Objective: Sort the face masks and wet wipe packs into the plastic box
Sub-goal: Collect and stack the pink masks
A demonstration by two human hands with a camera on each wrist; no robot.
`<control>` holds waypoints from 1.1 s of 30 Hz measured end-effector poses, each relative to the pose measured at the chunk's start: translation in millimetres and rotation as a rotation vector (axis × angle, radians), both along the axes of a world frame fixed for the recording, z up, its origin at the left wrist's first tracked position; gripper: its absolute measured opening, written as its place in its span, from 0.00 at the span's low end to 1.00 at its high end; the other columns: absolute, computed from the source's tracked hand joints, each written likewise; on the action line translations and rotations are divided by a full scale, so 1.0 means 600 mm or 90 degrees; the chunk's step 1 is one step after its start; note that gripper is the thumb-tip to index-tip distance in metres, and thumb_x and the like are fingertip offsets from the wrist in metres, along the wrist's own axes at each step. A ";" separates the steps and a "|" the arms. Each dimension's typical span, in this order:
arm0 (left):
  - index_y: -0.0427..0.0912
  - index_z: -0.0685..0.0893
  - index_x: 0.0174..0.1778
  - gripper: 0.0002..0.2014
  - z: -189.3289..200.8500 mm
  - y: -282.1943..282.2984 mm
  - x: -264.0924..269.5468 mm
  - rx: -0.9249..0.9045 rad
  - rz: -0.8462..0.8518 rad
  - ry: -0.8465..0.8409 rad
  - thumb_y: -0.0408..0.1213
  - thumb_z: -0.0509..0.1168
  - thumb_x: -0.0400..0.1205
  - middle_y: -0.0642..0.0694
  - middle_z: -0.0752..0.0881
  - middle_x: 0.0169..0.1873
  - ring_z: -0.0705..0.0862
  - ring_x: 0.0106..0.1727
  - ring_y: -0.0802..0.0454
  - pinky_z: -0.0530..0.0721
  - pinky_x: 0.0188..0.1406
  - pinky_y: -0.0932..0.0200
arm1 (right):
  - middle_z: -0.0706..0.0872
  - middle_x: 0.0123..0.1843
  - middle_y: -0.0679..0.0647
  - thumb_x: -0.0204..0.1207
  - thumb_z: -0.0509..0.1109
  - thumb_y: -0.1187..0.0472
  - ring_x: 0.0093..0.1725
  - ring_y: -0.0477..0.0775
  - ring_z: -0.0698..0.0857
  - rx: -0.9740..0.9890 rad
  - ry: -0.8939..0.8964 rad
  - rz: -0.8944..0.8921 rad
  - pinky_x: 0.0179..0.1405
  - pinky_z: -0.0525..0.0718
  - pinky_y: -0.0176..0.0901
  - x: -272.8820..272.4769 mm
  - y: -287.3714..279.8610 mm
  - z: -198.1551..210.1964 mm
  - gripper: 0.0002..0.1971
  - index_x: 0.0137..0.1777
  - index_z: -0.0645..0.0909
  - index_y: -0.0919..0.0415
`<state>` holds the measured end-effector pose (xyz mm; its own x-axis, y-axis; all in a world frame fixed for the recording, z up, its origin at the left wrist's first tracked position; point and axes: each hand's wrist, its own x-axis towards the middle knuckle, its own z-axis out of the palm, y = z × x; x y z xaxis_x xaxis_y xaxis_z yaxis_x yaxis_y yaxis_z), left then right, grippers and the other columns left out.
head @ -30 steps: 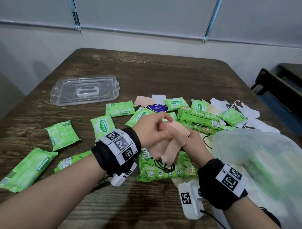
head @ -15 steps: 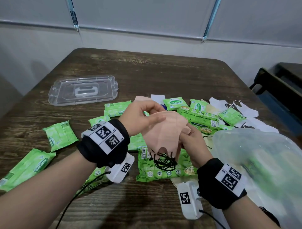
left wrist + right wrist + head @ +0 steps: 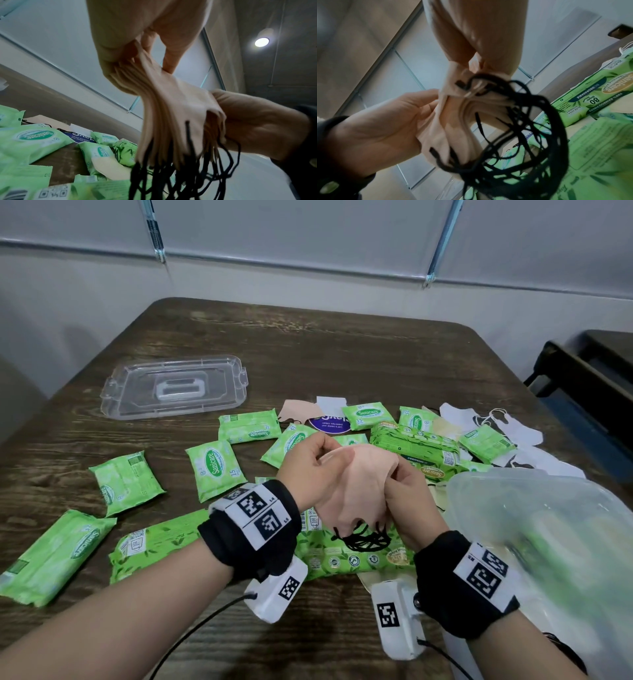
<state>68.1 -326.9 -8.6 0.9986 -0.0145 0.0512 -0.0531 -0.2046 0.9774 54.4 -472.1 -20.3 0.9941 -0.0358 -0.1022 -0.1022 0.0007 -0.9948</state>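
Both hands hold a stack of peach face masks [image 3: 359, 487] upright above the table, black ear loops [image 3: 363, 539] dangling below. My left hand [image 3: 325, 457] pinches the stack's upper left edge; my right hand [image 3: 397, 487] grips its right side. In the left wrist view the mask layers [image 3: 171, 115] fan out between finger and thumb. The right wrist view shows the tangled loops [image 3: 522, 135] hanging close to the camera. The translucent plastic box [image 3: 507, 508] sits at the right, blurred. Several green wet wipe packs [image 3: 215, 469] lie scattered on the table.
A large green wipe pack [image 3: 342, 556] lies directly under the hands. The clear box lid [image 3: 174, 386] rests at the back left. White masks [image 3: 513, 433] and another peach mask [image 3: 294, 414] lie at the back right among more packs. A dark bench [image 3: 589, 378] stands beyond the table's right edge.
My left hand slid off the face of the mask stack and took its upper edge. The stack opened out flatter and upright, with the loops hanging lower.
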 end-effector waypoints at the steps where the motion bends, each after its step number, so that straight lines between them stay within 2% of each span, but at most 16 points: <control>1: 0.49 0.76 0.32 0.11 -0.004 -0.003 0.000 0.008 0.015 -0.004 0.38 0.69 0.79 0.55 0.77 0.27 0.74 0.30 0.58 0.73 0.35 0.62 | 0.89 0.45 0.60 0.79 0.64 0.70 0.37 0.55 0.84 -0.004 -0.001 0.001 0.31 0.79 0.43 0.001 0.000 -0.002 0.10 0.56 0.83 0.63; 2: 0.49 0.75 0.32 0.11 -0.006 -0.005 -0.001 0.013 0.025 -0.011 0.39 0.69 0.79 0.55 0.77 0.27 0.74 0.30 0.57 0.73 0.35 0.61 | 0.90 0.47 0.59 0.82 0.62 0.66 0.42 0.56 0.85 -0.002 -0.001 0.001 0.37 0.81 0.47 0.002 0.001 -0.001 0.10 0.57 0.83 0.63; 4: 0.50 0.74 0.33 0.11 -0.007 -0.008 0.000 0.010 0.042 -0.024 0.41 0.68 0.79 0.55 0.78 0.29 0.75 0.32 0.55 0.74 0.38 0.59 | 0.91 0.50 0.56 0.86 0.56 0.52 0.48 0.52 0.88 0.036 0.011 0.019 0.44 0.83 0.45 0.001 0.002 0.006 0.17 0.56 0.85 0.60; 6: 0.50 0.73 0.34 0.11 -0.006 -0.008 0.004 0.000 0.071 -0.035 0.42 0.67 0.79 0.53 0.78 0.30 0.75 0.34 0.54 0.74 0.38 0.57 | 0.91 0.52 0.54 0.77 0.54 0.36 0.51 0.52 0.89 0.128 0.055 0.070 0.47 0.83 0.49 -0.001 0.003 0.014 0.27 0.53 0.87 0.55; 8: 0.52 0.74 0.36 0.08 -0.003 -0.004 0.008 -0.038 0.098 -0.043 0.47 0.66 0.76 0.53 0.79 0.31 0.77 0.35 0.52 0.76 0.39 0.54 | 0.90 0.53 0.56 0.68 0.64 0.32 0.50 0.58 0.87 0.140 0.058 0.113 0.47 0.80 0.52 -0.004 0.005 0.015 0.31 0.57 0.85 0.57; 10: 0.54 0.76 0.40 0.06 0.005 0.002 0.009 -0.091 0.069 -0.030 0.47 0.66 0.73 0.51 0.81 0.34 0.79 0.36 0.51 0.78 0.39 0.53 | 0.88 0.51 0.61 0.64 0.77 0.45 0.46 0.58 0.84 0.052 0.028 0.131 0.43 0.79 0.51 -0.006 0.006 0.010 0.30 0.62 0.80 0.63; 13: 0.51 0.81 0.46 0.10 0.019 0.026 0.015 -0.019 -0.093 0.005 0.39 0.75 0.73 0.51 0.84 0.37 0.81 0.37 0.56 0.80 0.40 0.60 | 0.84 0.40 0.55 0.74 0.73 0.65 0.30 0.45 0.78 -0.010 0.005 0.125 0.26 0.76 0.35 -0.009 0.006 0.005 0.13 0.57 0.79 0.62; 15: 0.48 0.85 0.48 0.15 0.031 0.049 0.020 0.071 -0.208 0.065 0.34 0.79 0.68 0.52 0.86 0.37 0.83 0.39 0.57 0.81 0.42 0.61 | 0.82 0.35 0.51 0.76 0.71 0.69 0.24 0.41 0.73 -0.019 -0.007 0.135 0.22 0.71 0.33 -0.012 0.007 0.009 0.08 0.53 0.80 0.60; 17: 0.47 0.87 0.46 0.18 0.039 0.068 0.024 0.097 -0.272 0.133 0.29 0.81 0.64 0.51 0.89 0.37 0.85 0.40 0.55 0.83 0.45 0.57 | 0.83 0.34 0.47 0.74 0.72 0.70 0.26 0.43 0.76 -0.017 -0.027 0.154 0.25 0.73 0.34 -0.014 0.008 0.011 0.10 0.52 0.80 0.59; 20: 0.43 0.87 0.39 0.16 0.043 0.081 0.027 0.051 -0.238 0.132 0.26 0.81 0.59 0.46 0.88 0.36 0.85 0.38 0.51 0.83 0.43 0.52 | 0.86 0.36 0.48 0.66 0.77 0.68 0.28 0.45 0.80 0.000 -0.020 0.197 0.24 0.76 0.34 -0.015 0.007 0.011 0.17 0.55 0.81 0.62; 22: 0.40 0.87 0.42 0.20 0.039 0.084 0.030 -0.039 -0.177 0.126 0.29 0.80 0.55 0.41 0.87 0.40 0.84 0.41 0.47 0.81 0.42 0.51 | 0.86 0.31 0.50 0.63 0.75 0.67 0.27 0.45 0.82 0.034 -0.003 0.194 0.26 0.79 0.33 -0.016 0.008 0.017 0.12 0.48 0.82 0.64; 24: 0.40 0.86 0.47 0.26 0.032 0.089 0.032 -0.159 -0.115 0.147 0.29 0.79 0.52 0.41 0.88 0.43 0.85 0.45 0.45 0.84 0.48 0.49 | 0.84 0.25 0.48 0.71 0.71 0.72 0.24 0.43 0.81 0.125 0.011 0.124 0.27 0.80 0.31 -0.010 0.008 0.021 0.03 0.39 0.81 0.64; 27: 0.39 0.86 0.53 0.31 0.022 0.094 0.033 -0.231 -0.089 0.180 0.33 0.80 0.50 0.42 0.89 0.47 0.87 0.47 0.46 0.84 0.55 0.48 | 0.78 0.24 0.49 0.69 0.65 0.68 0.27 0.45 0.80 0.270 0.003 0.025 0.30 0.82 0.35 0.001 -0.003 0.027 0.04 0.34 0.76 0.64; 29: 0.36 0.85 0.55 0.28 0.022 0.086 0.025 -0.228 -0.132 0.185 0.28 0.78 0.56 0.43 0.90 0.48 0.88 0.46 0.49 0.87 0.49 0.55 | 0.79 0.26 0.51 0.65 0.63 0.65 0.31 0.48 0.82 0.300 0.000 0.043 0.35 0.83 0.38 0.000 -0.004 0.026 0.02 0.35 0.75 0.64; 31: 0.36 0.84 0.55 0.25 0.020 0.074 0.017 -0.213 -0.152 0.187 0.21 0.77 0.60 0.45 0.90 0.45 0.89 0.44 0.52 0.88 0.41 0.60 | 0.81 0.27 0.51 0.70 0.64 0.69 0.31 0.47 0.82 0.276 0.022 0.062 0.34 0.83 0.38 -0.003 0.004 0.024 0.03 0.36 0.77 0.65; 33: 0.37 0.85 0.52 0.23 0.019 0.066 0.012 -0.207 -0.150 0.178 0.20 0.76 0.62 0.47 0.91 0.43 0.89 0.43 0.54 0.87 0.39 0.61 | 0.80 0.25 0.50 0.76 0.60 0.75 0.28 0.46 0.80 0.236 0.027 0.058 0.30 0.81 0.36 -0.007 0.011 0.024 0.10 0.35 0.77 0.64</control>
<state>75.3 -287.3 3.0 0.9463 -0.2696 -0.1784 0.2117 0.0997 0.9722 50.0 -465.7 -5.9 0.9861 0.1002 -0.1329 -0.1599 0.3480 -0.9238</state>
